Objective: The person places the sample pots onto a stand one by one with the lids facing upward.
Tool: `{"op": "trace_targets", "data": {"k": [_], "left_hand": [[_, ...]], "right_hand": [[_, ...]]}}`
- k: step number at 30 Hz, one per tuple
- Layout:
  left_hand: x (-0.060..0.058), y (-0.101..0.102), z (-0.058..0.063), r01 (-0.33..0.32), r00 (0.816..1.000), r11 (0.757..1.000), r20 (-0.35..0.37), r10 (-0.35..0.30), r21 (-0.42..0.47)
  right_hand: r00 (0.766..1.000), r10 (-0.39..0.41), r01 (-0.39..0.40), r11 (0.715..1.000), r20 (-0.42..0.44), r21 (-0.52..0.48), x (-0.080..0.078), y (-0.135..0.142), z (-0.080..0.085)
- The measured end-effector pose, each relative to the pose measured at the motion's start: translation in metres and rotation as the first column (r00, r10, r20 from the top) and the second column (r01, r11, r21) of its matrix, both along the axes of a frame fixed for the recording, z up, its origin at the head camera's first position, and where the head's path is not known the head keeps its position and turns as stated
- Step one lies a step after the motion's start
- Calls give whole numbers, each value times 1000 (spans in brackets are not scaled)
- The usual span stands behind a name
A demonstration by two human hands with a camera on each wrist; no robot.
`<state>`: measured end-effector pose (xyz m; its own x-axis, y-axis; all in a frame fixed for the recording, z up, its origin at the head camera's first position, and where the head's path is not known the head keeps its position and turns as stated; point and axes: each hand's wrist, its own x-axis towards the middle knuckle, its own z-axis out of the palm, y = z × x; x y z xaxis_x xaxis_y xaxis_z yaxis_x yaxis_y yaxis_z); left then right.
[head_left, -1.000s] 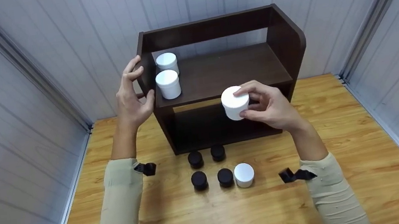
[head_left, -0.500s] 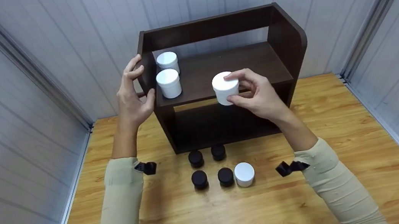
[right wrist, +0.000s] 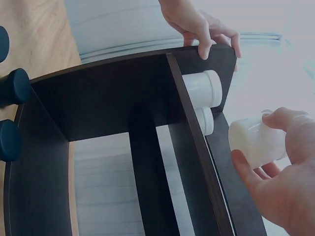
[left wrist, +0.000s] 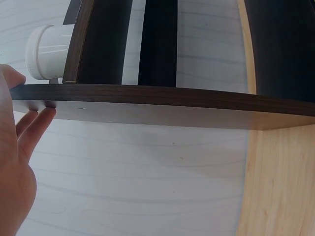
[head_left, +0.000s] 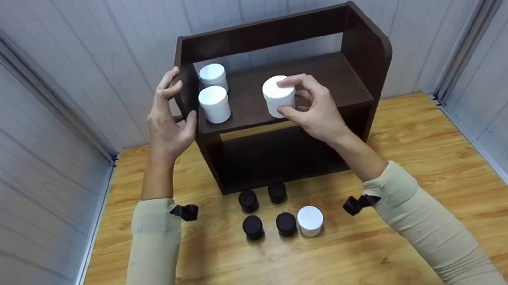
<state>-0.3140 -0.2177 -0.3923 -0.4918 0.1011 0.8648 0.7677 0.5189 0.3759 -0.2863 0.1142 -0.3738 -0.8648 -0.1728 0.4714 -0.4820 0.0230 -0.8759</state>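
My right hand (head_left: 316,109) holds a lidded white jar (head_left: 279,96) between thumb and fingers, at the front edge of the dark brown shelf unit's (head_left: 319,77) upper board. In the right wrist view this jar (right wrist: 256,140) hangs above the board's level, apart from it. My left hand (head_left: 167,119) grips the unit's left side panel, thumb on the inner side and fingers outside. Beside that panel two more white jars stand on the upper board, a front jar (head_left: 215,108) and a rear jar (head_left: 213,75).
On the wooden table in front of the unit stand several small black jars (head_left: 252,227) and one white jar (head_left: 310,221), close beside a black one. The unit has a lower compartment (head_left: 280,156). Pale panel walls (head_left: 14,144) enclose the table at the back and sides.
My right hand has carried the white jar up, back and slightly left, from in front of the lower compartment to the upper board's edge. The left hand keeps its place on the panel.
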Motion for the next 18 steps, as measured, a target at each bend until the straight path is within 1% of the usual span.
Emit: {"op": "trace_targets", "data": {"k": [10, 14, 18], "left_hand": [[-1, 0, 2, 3, 1000, 1000, -4, -3, 1], [0, 0, 0, 11, 1000, 1000, -3, -11, -2], [3, -2, 0, 11, 1000, 1000, 2, -11, 2]], "right_hand": [[999, -22, 23, 999, -28, 26, -25, -8, 20], [999, -21, 22, 999, -32, 34, -35, -12, 21], [999, -18, 21, 998, -49, 57, -46, -18, 20]]}}
